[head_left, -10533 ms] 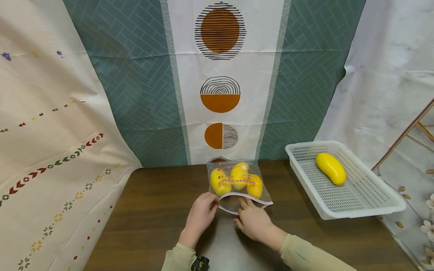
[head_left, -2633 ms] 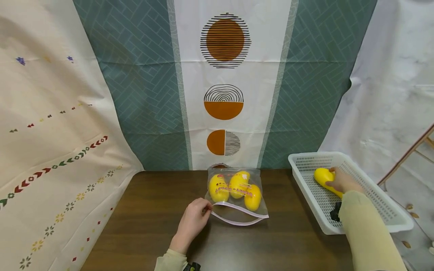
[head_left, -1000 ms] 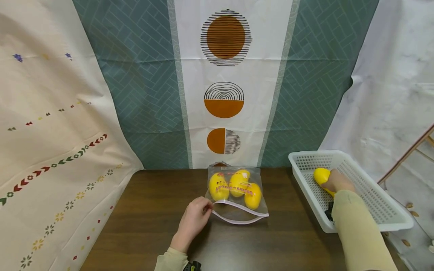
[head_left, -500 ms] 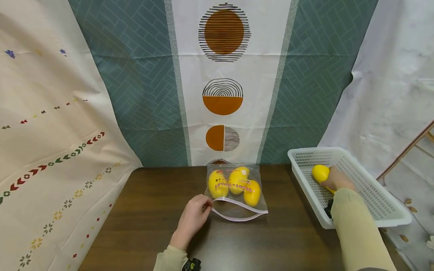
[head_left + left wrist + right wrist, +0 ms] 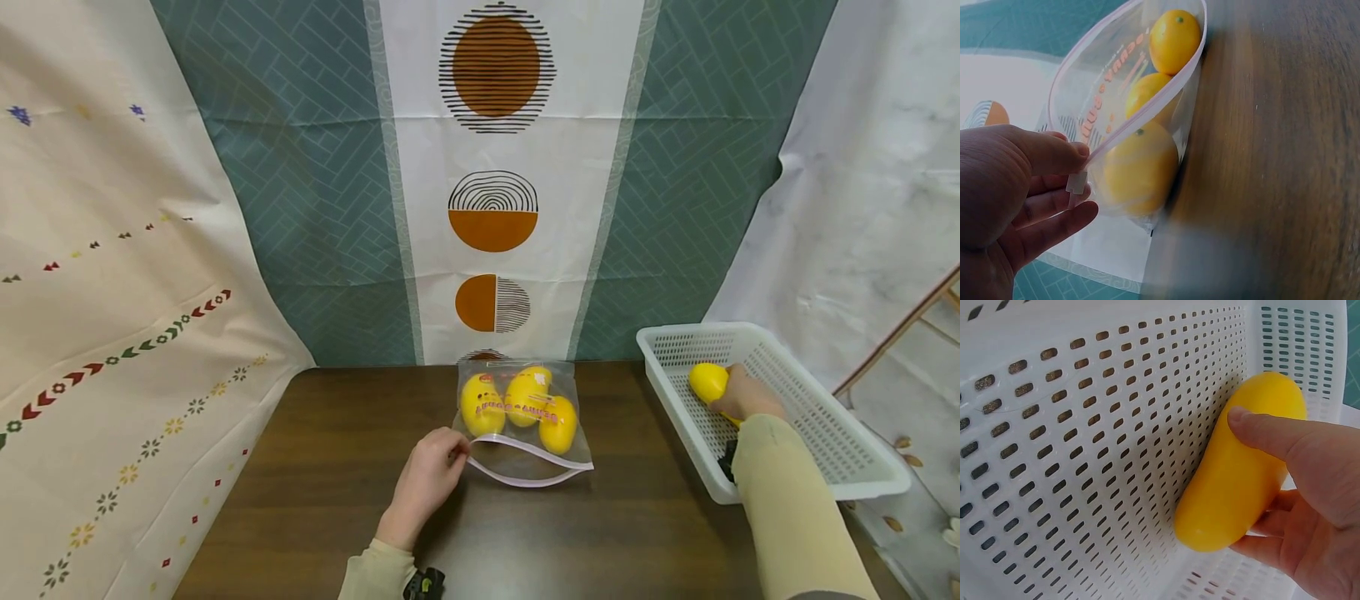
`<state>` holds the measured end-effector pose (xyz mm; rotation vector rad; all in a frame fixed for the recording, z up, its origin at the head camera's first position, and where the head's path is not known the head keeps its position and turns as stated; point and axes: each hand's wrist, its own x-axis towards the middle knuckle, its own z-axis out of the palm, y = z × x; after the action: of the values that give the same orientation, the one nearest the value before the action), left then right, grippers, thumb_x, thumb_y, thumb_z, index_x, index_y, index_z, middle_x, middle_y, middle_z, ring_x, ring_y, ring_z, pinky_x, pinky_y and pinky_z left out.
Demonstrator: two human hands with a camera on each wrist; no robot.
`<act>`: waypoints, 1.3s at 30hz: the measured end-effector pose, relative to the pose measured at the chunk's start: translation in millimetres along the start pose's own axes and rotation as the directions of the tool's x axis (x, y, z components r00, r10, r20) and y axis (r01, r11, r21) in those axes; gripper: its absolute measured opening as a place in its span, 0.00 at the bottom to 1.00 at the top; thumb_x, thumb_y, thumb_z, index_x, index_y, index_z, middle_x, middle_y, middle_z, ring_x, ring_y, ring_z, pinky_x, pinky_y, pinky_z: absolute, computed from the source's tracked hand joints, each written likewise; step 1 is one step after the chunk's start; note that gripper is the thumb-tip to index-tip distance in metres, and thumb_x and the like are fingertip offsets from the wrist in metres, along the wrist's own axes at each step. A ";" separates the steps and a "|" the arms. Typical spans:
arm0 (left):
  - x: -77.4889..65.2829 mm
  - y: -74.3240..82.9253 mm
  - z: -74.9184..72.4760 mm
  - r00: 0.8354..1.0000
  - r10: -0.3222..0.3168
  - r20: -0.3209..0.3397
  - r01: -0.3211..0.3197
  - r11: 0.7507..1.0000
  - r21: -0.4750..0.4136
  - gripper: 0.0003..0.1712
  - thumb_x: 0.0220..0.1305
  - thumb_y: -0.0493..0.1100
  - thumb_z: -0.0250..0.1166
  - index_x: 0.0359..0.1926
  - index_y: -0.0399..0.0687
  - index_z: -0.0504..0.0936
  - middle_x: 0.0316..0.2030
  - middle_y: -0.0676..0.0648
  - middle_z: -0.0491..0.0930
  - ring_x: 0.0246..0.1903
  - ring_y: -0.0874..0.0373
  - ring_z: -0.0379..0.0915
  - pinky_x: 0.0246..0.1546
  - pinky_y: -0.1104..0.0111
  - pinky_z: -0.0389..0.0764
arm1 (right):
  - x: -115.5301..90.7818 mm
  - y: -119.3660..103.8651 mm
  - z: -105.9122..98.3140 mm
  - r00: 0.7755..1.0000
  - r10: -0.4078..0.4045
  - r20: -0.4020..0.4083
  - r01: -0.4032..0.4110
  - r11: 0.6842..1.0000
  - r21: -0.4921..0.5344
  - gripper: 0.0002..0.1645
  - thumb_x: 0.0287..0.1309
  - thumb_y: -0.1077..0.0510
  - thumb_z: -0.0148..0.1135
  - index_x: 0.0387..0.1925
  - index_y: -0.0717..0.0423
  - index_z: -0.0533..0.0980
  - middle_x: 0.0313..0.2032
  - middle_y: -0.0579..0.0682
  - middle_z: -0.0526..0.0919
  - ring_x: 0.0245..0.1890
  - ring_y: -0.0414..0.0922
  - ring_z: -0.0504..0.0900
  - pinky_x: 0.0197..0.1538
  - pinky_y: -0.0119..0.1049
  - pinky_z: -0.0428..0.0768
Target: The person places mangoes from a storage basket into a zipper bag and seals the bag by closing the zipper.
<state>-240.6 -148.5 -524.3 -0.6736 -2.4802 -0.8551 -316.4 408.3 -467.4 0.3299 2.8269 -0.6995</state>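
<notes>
My left hand pinches the left corner of a clear zip bag at its pale pink zip strip. In the left wrist view, the thumb and fingers hold that corner beside a small white slider. The bag's mouth gapes towards me, and three yellow mangoes lie inside. Over on the right, my right hand grips another yellow mango in a white plastic basket. The right wrist view has the thumb on top of this mango and fingers curled round its far side, partly hidden.
The dark wooden table carries the bag at its back edge and the basket at its right side. Behind hangs a green and white patterned cloth. A cream cloth closes off the left, a white one the right.
My right hand has left the bag's mouth and moved right into the basket, where it now grips the mango. My left hand stays at the bag's corner. Little differs over the last second.
</notes>
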 end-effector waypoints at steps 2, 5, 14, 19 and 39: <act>0.4 0.7 0.1 1.000 0.000 0.000 0.000 1.000 -0.002 0.12 0.56 0.29 0.79 0.32 0.48 0.86 0.30 0.56 0.80 0.31 0.61 0.74 0.35 0.65 0.84 | -0.4 1.1 0.3 1.000 0.003 0.000 -0.003 1.000 0.006 0.55 0.60 0.54 0.76 0.70 0.78 0.50 0.54 0.79 0.70 0.48 0.70 0.74 0.60 0.72 0.71; 1.1 1.0 0.6 1.000 0.008 -0.008 -0.008 1.000 0.000 0.12 0.56 0.29 0.79 0.32 0.48 0.85 0.30 0.56 0.80 0.31 0.62 0.74 0.35 0.65 0.83 | -1.6 1.9 0.5 1.000 -0.009 -0.013 0.009 1.000 -0.010 0.56 0.60 0.54 0.76 0.71 0.78 0.50 0.55 0.80 0.70 0.49 0.71 0.74 0.60 0.72 0.72; 1.6 -0.5 2.0 1.000 0.014 -0.024 -0.013 1.000 0.015 0.14 0.55 0.28 0.79 0.31 0.50 0.85 0.30 0.57 0.80 0.30 0.64 0.73 0.34 0.68 0.82 | -7.9 -0.1 -1.0 1.000 -0.015 -0.007 0.015 0.999 -0.037 0.60 0.61 0.52 0.77 0.73 0.78 0.47 0.55 0.82 0.69 0.50 0.72 0.74 0.61 0.72 0.72; 3.2 0.8 1.7 1.000 0.009 -0.015 -0.008 1.000 0.005 0.14 0.56 0.28 0.79 0.31 0.49 0.85 0.30 0.57 0.79 0.30 0.64 0.72 0.33 0.69 0.82 | -12.4 2.5 -6.3 0.998 -0.055 0.015 0.056 0.997 -0.060 0.60 0.62 0.51 0.76 0.73 0.80 0.47 0.57 0.82 0.69 0.52 0.72 0.74 0.61 0.73 0.71; 0.5 -0.1 3.2 1.000 -0.029 0.007 0.029 1.000 0.000 0.13 0.56 0.29 0.79 0.31 0.49 0.86 0.31 0.57 0.80 0.31 0.63 0.75 0.36 0.69 0.84 | -15.1 -4.1 -23.5 0.953 -0.290 -0.087 0.294 0.955 0.039 0.58 0.68 0.55 0.70 0.76 0.79 0.41 0.62 0.85 0.62 0.55 0.76 0.70 0.62 0.78 0.67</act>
<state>-241.8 -146.3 -526.5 -0.6437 -2.5019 -0.8648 -306.6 413.6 -441.4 -0.0590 2.9710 -0.8346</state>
